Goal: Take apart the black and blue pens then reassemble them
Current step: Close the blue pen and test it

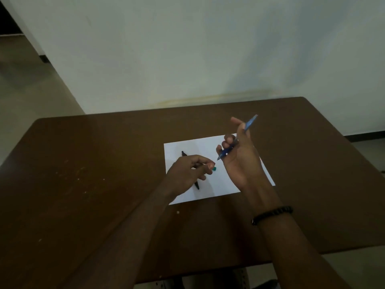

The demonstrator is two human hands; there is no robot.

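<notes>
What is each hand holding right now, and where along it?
The right hand grips the blue pen around its lower barrel near the tip. The left hand pinches a small teal piece at its fingertips, above the black pen.

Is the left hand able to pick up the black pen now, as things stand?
Probably yes. The left hand hovers right over the black pen on the white paper, but its fingertips pinch a small teal piece, so it may first need to drop that.

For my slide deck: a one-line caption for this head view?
Right hand holds the blue pen raised; left hand pinches a small teal piece over the black pen.
</notes>
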